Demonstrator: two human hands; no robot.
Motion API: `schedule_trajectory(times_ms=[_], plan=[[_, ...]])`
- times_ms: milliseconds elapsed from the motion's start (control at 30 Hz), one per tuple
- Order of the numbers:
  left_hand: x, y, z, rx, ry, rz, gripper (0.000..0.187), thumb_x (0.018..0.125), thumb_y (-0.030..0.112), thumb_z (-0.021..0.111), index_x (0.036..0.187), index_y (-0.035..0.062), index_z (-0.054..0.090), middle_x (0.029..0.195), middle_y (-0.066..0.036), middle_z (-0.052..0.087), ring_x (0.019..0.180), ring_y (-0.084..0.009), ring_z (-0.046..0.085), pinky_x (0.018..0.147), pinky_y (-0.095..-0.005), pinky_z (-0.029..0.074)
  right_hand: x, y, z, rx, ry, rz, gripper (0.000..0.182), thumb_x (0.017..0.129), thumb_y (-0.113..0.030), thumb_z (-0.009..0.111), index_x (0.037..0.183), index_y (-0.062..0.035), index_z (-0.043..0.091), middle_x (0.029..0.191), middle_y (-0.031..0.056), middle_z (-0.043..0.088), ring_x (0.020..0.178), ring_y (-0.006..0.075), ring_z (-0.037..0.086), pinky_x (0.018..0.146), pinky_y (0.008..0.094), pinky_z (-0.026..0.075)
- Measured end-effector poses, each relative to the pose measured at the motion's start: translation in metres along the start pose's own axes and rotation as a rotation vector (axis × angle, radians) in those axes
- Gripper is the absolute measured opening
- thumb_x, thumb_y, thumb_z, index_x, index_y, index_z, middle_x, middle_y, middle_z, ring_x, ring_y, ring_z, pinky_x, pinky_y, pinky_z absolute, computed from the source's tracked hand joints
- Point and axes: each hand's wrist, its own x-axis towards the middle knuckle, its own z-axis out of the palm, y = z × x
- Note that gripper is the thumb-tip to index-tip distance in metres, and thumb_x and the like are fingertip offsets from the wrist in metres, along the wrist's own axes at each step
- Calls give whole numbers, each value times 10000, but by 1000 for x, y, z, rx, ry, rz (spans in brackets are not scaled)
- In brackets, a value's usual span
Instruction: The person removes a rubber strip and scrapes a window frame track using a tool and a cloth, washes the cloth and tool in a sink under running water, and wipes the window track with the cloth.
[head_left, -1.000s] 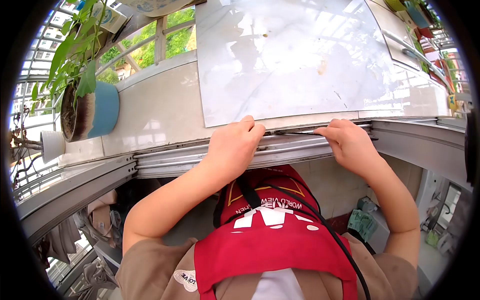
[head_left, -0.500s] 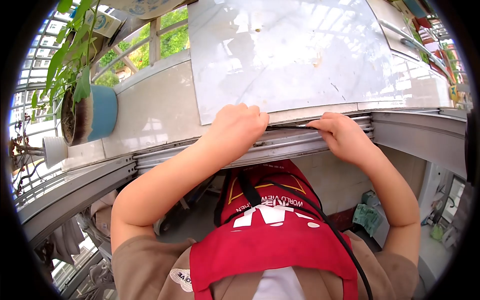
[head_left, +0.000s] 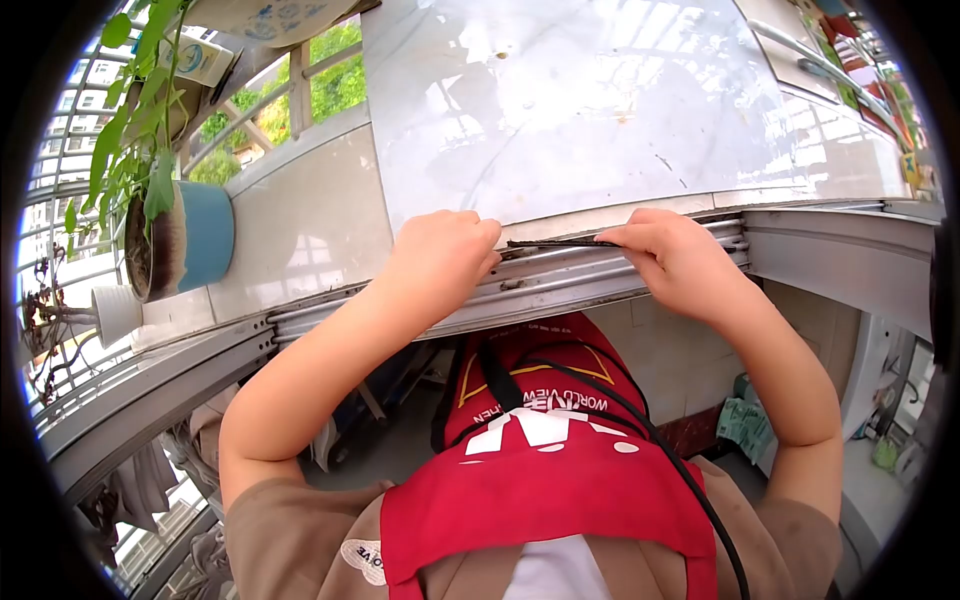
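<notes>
Black strip (head_left: 560, 242) ran along the far side of the metal track (head_left: 590, 285), between the two hands, near the ledge's front edge; whether it touched the track, couldn't tell. Right hand (head_left: 690, 265) had the strip's right end pinched, fingers (head_left: 635, 235) closed on it, thumb below. Left hand (head_left: 440, 260) sat just beside the strip's left end, small gap visible, back of hand up, fingers (head_left: 486, 236) curled in; couldn't tell how tightly they were closed or if they held anything. Pale, glossy sheet (head_left: 560, 120) lay flat on the tiled ledge (head_left: 300, 215) beyond the hands, with window-bar reflections and a few small marks. Blue pot (head_left: 208, 235) stood at left on the ledge, tilted in view, with a leafy plant (head_left: 158, 185); white pot (head_left: 118, 312) was near it, further left. Box (head_left: 203, 62) and part of a blue-patterned basin (head_left: 270, 18) showed at upper left. Metal frames ran off both ends of the track: left frame (head_left: 160, 390), right frame (head_left: 840, 262). Person wore a red apron (head_left: 560, 500) with white print over a brown top (head_left: 290, 530); black cord (head_left: 690, 490) hung down the apron. Green pack (head_left: 745, 422) was low at right, below the track, well apart from the hands.
</notes>
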Motion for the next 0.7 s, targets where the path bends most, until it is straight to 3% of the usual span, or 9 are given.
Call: schedule_trajectory(times_ms=[267, 433, 700], plan=[[2, 3, 1, 13, 19, 47, 157, 839, 228, 661, 835, 75, 626, 763, -88, 633, 780, -303, 639, 663, -425, 506, 5, -7, 3, -93, -59, 28, 290, 825, -7, 530, 1055, -59, 698, 895, 123, 636, 901, 329, 612, 789, 420, 494], [4, 5, 0, 36, 14, 62, 151, 831, 212, 667, 803, 76, 607, 752, -87, 625, 773, -300, 636, 650, -423, 509, -1, -10, -1, -269, 57, -63, 301, 781, 15, 541, 1031, -52, 695, 888, 123, 628, 896, 323, 611, 766, 428, 495], [12, 5, 1, 127, 31, 162, 149, 796, 170, 683, 764, 62, 585, 741, -80, 616, 746, -287, 631, 625, -404, 513, -13, -10, -7, -117, 42, 71, 219, 854, -35, 551, 1014, -45, 700, 897, 132, 638, 904, 336, 610, 777, 430, 495]])
